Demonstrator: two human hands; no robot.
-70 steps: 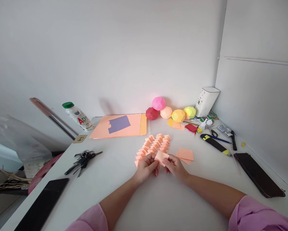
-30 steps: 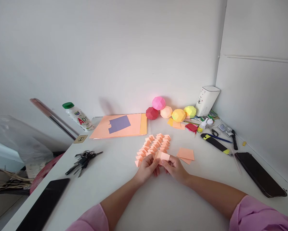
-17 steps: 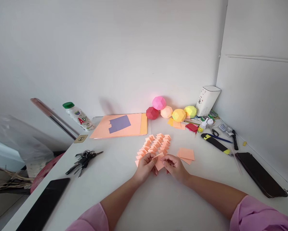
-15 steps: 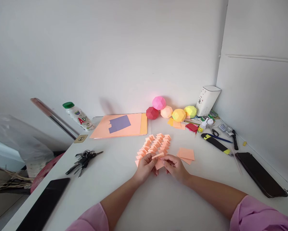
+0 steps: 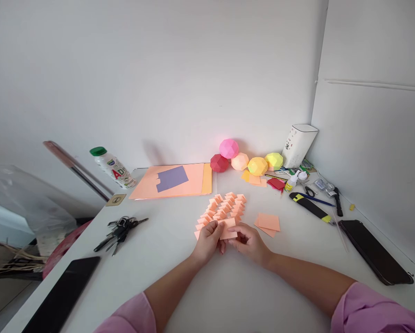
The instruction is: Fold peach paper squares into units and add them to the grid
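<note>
A small peach piece of paper point(image 5: 228, 228) is held up between my two hands, just above the table. My left hand point(image 5: 209, 240) pinches its left side, thumb on top. At its right edge my right hand point(image 5: 252, 242) has its fingers closed on the paper. Right behind the hands stand rows of small folded peach papers point(image 5: 224, 206), partly hidden by the hands. Loose flat peach squares point(image 5: 269, 223) lie to the right of my right hand.
Faceted paper balls point(image 5: 240, 161) line the wall. Large peach sheets point(image 5: 148, 182) lie back left, near a bottle point(image 5: 113, 167). Keys point(image 5: 120, 232) and a black tablet-like slab point(image 5: 64, 296) are left. A cutter point(image 5: 311, 208), glue bottle point(image 5: 291, 182) and dark phone-like case point(image 5: 375, 251) are right.
The peach paper in my hands has been turned, so a flat, wider face shows instead of the folded edge. My right fingers have shifted slightly along its right side.
</note>
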